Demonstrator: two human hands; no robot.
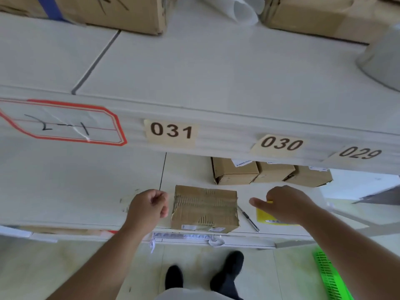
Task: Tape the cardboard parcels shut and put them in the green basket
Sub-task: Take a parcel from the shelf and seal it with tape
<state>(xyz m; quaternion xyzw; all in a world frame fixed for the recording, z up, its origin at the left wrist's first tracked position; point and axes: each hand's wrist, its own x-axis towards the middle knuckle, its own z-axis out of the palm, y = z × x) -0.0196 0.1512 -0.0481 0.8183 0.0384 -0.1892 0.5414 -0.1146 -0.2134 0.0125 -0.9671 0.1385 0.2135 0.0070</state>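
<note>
The worn parcel (pixel 205 208) sits on the shelf (pixel 86 191) right between both hands, long side running left-right, left hand (pixel 149 205) curled empty just beside it, right hand (pixel 283 203) gripping something yellow (pixel 265 216).

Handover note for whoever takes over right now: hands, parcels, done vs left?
Left hand: curled, holding nothing, just left of the worn parcel.
Right hand: grips a yellow object, likely the tape dispenser.
Worn parcel sits at the shelf's front edge; a pen lies beside it. Three more parcels stand in a row behind.
Green basket is on the floor, right.
Done: none visibly basketed. Left: tape, then load.
</note>
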